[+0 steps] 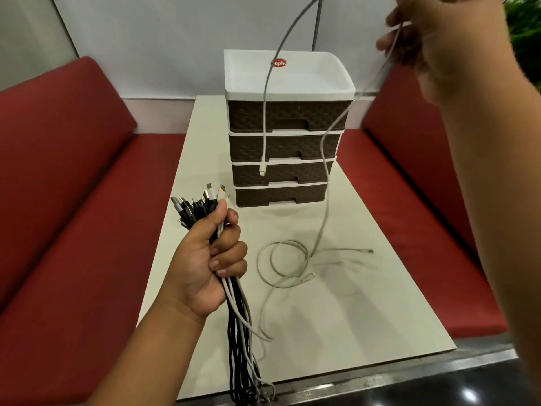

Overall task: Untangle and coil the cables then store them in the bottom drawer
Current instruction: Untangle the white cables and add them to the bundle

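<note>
My left hand [215,259] grips a bundle of black and white cables [240,341] near their plugs; the cable ends hang down past the table's front edge. My right hand [430,39], raised at the upper right, pinches a white cable [325,200]. One end of that cable dangles with its plug in front of the drawers; the other part drops to loose white loops [288,266] on the table. A brown four-drawer unit [284,148] with a white top stands at the table's far end. Its bottom drawer [279,196] is closed.
The cream table [336,323] runs between red cushioned benches on the left [73,200] and right [409,206]. A dark metal edge borders the table's near side. A green plant shows at the top right corner.
</note>
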